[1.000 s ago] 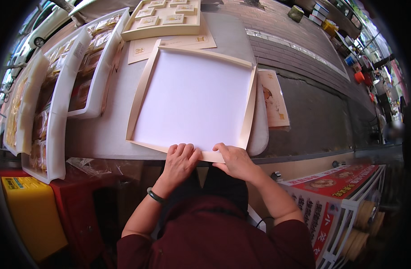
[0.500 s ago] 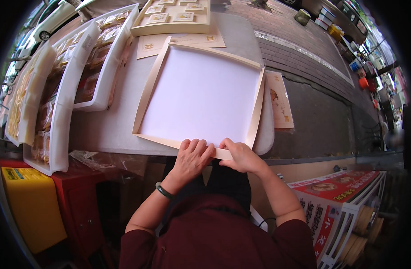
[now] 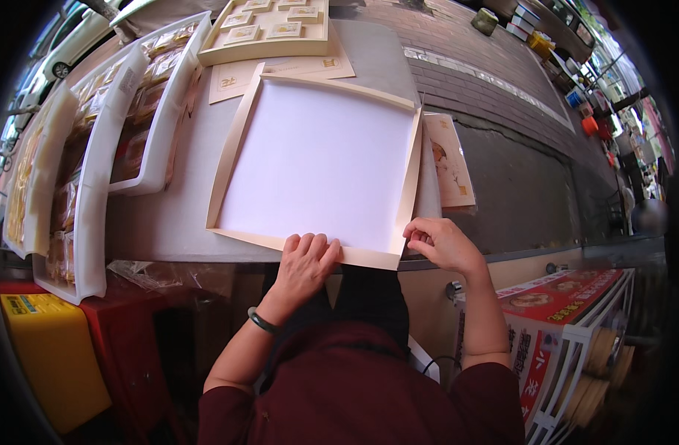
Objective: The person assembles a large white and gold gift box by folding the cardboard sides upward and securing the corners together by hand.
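Note:
A shallow cream cardboard box (image 3: 325,156) with a white inner base lies on the table, its near edge overhanging the front. Its low side walls stand upright, and a flap end sticks up at the far left corner. My left hand (image 3: 305,263) is wrapped over the near wall, fingers inside and thumb side toward the right. A dark green bangle circles that wrist. By the near right corner is my right hand (image 3: 445,243), its fingers curled in and nothing visible in them. Whether its fingertips touch the right wall I cannot tell.
Several white plastic trays (image 3: 95,215) of wrapped food stand at the left. Behind the box are a cream tray of small square packs (image 3: 265,48) and a printed cream sheet (image 3: 332,67). Another printed sheet (image 3: 449,159) juts past the grey table's (image 3: 161,230) right edge.
My right hand has left the near wall and moved right, to the near right corner. My left hand stays on the near wall. The whole view has shifted slightly.

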### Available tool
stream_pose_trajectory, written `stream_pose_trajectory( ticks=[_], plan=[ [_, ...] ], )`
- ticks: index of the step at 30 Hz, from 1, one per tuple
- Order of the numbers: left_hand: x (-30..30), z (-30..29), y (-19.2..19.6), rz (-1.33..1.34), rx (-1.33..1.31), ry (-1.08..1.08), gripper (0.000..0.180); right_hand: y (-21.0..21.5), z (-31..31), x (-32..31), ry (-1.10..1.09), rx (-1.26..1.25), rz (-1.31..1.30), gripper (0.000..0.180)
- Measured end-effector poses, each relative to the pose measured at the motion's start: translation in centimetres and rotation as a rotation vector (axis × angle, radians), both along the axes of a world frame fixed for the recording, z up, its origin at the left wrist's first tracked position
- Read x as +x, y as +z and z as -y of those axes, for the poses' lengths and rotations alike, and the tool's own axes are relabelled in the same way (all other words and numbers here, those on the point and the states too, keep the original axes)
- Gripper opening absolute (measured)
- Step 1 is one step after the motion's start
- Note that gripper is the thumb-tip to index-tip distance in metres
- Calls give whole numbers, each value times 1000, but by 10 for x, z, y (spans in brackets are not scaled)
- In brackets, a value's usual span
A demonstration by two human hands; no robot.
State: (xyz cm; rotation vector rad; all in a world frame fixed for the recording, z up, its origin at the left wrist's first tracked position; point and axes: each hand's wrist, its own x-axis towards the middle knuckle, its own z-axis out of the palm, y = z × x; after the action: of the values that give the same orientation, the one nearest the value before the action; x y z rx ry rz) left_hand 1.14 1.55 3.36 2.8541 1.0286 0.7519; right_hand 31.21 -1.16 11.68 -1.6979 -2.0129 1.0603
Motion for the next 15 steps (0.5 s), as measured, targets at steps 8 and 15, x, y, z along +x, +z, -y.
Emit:
stream_pose_trajectory(
  ticks=[8,15],
  plan=[
    [-2,-1,0,-27,-19,-9,42,-38,19,-23,-277,-238,-284,16],
    [-4,-2,-2,-49,-26,-18,45,-10,-7,-18,-125,-353,-101,13]
  ],
)
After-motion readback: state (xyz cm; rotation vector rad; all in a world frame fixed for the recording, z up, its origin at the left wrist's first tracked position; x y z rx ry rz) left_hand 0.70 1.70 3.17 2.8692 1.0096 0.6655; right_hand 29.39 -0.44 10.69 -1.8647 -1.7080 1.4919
